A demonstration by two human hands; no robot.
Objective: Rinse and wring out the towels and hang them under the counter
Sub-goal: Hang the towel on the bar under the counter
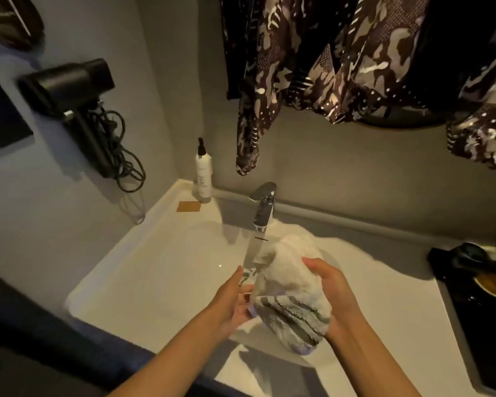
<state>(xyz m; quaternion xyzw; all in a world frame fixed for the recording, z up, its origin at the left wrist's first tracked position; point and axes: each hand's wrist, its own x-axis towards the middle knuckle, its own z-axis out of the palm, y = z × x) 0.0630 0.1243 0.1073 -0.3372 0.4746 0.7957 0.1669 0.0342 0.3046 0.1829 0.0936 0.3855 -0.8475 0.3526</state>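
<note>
Nearest me, both forearms reached in from 6 o'clock. Right hand gripped the bunched white towel from its 3 o'clock side, fingers curled round the top. Left hand lay against its 9 o'clock side, fingers fairly straight — supporting, not clutching, I'd say. Towel was held over the white sink, its top just under the faucet at 12 o'clock — placed so the running water hit it. Rinse stage, I judged; wringing not started. Beyond, a pump bottle at 11 o'clock by the wall, patterned cloth hanging above.
</note>
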